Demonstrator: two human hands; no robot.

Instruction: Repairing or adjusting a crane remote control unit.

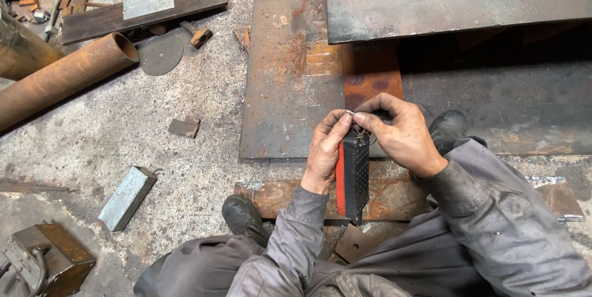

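Rough concrete floor (203,87) of a metal workshop filled the view, and a large rusty steel plate (290,75) lay flat on it. I use this plate as the landmark. Just over its near edge, the left hand (324,152) was wrapped around a black ribbed rectangular tool with a red side (353,177), holding it upright and firmly closed on its upper part. The right hand (401,133) met it at the top of the tool, with thumb and forefinger pinched together on something small and thin, maybe a wire or a clip; I could not tell exactly what it was.

Left of the plate lay a small grey metal block (126,198), a flat brown offcut (184,127) and a long rusty pipe (61,75). Two black work boots (243,217) stood at the plate's near edge.

In my judgement, the tiny piece could slip from the pinch because it is so small, and then be lost among the scrap and dust on the floor.
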